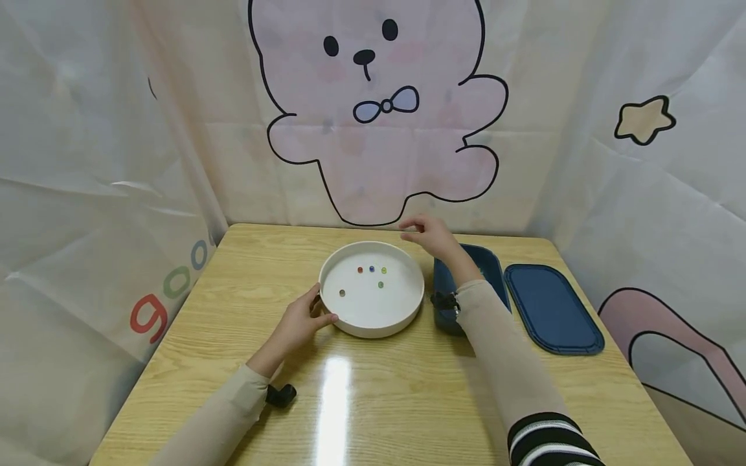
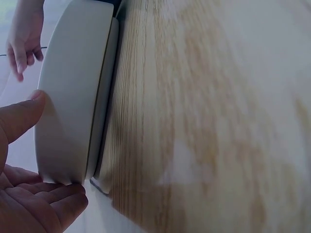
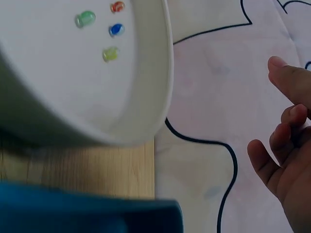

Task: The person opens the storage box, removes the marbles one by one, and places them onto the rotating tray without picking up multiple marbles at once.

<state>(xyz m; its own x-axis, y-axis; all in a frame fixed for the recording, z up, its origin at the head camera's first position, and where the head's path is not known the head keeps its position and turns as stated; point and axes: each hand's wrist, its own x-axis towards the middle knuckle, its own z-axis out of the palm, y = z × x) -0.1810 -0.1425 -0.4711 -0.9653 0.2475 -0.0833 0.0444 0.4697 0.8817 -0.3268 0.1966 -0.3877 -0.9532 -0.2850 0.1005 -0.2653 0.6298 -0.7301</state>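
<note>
A round white tray (image 1: 373,332) stands on the table with several small glass marbles in it. A red marble (image 1: 360,270), a blue marble (image 1: 372,268) and a yellow marble (image 1: 383,270) lie in a row, with a green marble (image 1: 381,285) just nearer and a brownish marble (image 1: 342,293) off to the left. My left hand (image 1: 297,322) holds the tray's left side, thumb and fingers spread along its wall. Past the tray's far right edge, my right hand (image 1: 430,235) hovers with loosely bent fingers; nothing shows between them in the right wrist view.
Right of the tray is a dark blue bin (image 1: 487,257), partly hidden beneath my right forearm. Its matching dark blue lid (image 1: 553,309) lies flat farther right. A printed cloth backdrop (image 1: 373,162) hangs behind the wooden table (image 1: 256,272).
</note>
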